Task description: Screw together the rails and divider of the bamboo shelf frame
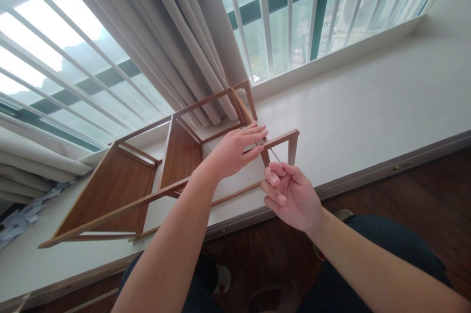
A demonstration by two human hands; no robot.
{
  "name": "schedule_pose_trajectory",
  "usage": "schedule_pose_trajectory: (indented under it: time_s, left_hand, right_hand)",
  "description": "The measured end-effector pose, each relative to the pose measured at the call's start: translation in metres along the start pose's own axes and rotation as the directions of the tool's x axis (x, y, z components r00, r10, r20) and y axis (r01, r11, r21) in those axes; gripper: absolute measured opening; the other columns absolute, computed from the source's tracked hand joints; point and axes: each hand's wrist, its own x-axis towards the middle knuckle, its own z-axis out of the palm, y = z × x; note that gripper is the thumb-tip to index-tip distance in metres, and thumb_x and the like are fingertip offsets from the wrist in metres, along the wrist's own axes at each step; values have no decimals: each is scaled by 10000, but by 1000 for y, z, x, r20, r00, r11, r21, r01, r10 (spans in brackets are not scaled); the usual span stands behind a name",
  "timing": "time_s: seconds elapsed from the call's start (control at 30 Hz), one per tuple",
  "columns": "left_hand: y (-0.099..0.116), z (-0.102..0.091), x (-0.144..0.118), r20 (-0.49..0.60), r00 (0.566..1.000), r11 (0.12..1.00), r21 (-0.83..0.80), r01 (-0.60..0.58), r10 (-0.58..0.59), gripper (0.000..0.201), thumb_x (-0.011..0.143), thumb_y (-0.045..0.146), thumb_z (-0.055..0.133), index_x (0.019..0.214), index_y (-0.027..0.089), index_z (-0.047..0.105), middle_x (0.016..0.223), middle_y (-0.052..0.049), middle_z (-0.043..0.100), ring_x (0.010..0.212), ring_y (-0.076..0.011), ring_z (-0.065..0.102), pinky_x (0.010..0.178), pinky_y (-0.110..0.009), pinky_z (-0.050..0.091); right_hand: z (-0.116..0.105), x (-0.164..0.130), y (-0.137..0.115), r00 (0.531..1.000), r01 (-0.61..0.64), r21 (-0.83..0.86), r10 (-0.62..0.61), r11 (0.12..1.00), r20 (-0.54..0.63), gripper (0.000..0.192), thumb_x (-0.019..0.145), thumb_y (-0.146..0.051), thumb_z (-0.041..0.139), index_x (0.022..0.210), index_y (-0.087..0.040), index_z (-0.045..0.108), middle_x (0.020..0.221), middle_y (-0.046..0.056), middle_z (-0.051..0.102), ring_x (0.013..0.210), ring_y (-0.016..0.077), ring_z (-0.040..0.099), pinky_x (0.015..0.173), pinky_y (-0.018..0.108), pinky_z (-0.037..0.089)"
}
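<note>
A brown wooden shelf frame [182, 146] lies on its side along the white window ledge, its panels standing between the long rails. My left hand [235, 151] rests on its right end, fingers stretched out over the wooden end board and touching the short rail [281, 140]. In my right hand [290, 195], thumb and fingers pinch a slim metal hex key [275, 155]. The far tip of the key meets the short rail close to my left fingertips; whatever it sits in is too small to make out.
The white ledge [368, 97] runs on to the right, with a drawer-like front edge above the dark wood floor [415, 200]. Grey curtains [176, 33] hang behind the frame, beside barred windows [275, 13]. White paper scraps [25, 217] lie at the far left. My legs are below.
</note>
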Motion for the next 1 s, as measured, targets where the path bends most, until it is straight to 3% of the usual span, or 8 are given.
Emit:
schedule_pose_trajectory:
  time_s: [0.2, 0.37, 0.57, 0.67, 0.83, 0.9, 1.0]
  left_hand:
    - [2, -1, 0, 32, 998, 998, 35, 47, -48, 424, 1048, 331, 493, 1455, 229, 551, 1568, -49, 473, 1531, -231, 323, 1254, -495, 306]
    - [4, -1, 0, 57, 995, 996, 51, 78, -81, 432, 1056, 351, 474, 1471, 245, 528, 1585, -44, 449, 1541, -225, 300, 1263, -527, 262]
    - [5, -1, 0, 61, 993, 994, 59, 93, -97, 427, 1053, 344, 473, 1466, 253, 531, 1589, -42, 444, 1539, -225, 305, 1259, -535, 258]
    - [6, -1, 0, 56, 994, 993, 66, 95, -98, 431, 1052, 340, 477, 1471, 251, 524, 1590, -39, 442, 1539, -222, 305, 1260, -534, 258]
    - [6, -2, -2, 47, 994, 994, 41, 101, -103, 445, 1062, 388, 474, 1484, 252, 510, 1603, -36, 419, 1544, -233, 294, 1266, -570, 239]
    - [5, -2, -4, 5, 996, 996, -7, 89, -89, 457, 1063, 422, 475, 1485, 249, 513, 1595, -42, 431, 1538, -240, 307, 1267, -559, 257]
    - [4, -4, -5, -125, 991, 996, -75, 41, -50, 436, 1063, 431, 481, 1456, 257, 557, 1560, -44, 485, 1517, -245, 353, 1269, -527, 288]
  right_hand:
    - [0, 2, 0, 1000, 4, -29, -5, 1000, -20, 261, 944, -362, 587, 997, -238, 811, 758, -14, 631, 512, 86, 457, 372, 164, 384]
    - [0, 4, 1, 992, 54, -216, -78, 975, -102, 318, 912, -383, 606, 890, -154, 825, 678, 25, 661, 495, 102, 540, 413, 193, 435]
    - [0, 4, -2, 973, 64, -398, -145, 915, -178, 349, 873, -402, 602, 820, -144, 830, 614, 37, 650, 456, 111, 516, 405, 219, 409]
    - [-3, 2, -6, 938, 89, -643, -281, 760, -203, 371, 896, -381, 572, 787, -134, 827, 600, 56, 656, 496, 130, 532, 442, 239, 415]
    - [-9, -3, -18, 870, 65, -946, -483, 316, -102, 385, 972, -347, 532, 768, -164, 802, 612, 25, 652, 557, 130, 533, 529, 253, 429]
    - [-10, -5, -22, 866, 70, -975, -499, 210, -45, 393, 1000, -354, 517, 790, -172, 796, 637, 16, 656, 584, 132, 547, 560, 258, 440]
    - [-11, -8, -26, 869, 71, -990, -495, 119, 3, 413, 1031, -380, 506, 800, -179, 782, 660, 10, 658, 605, 137, 563, 587, 270, 447]
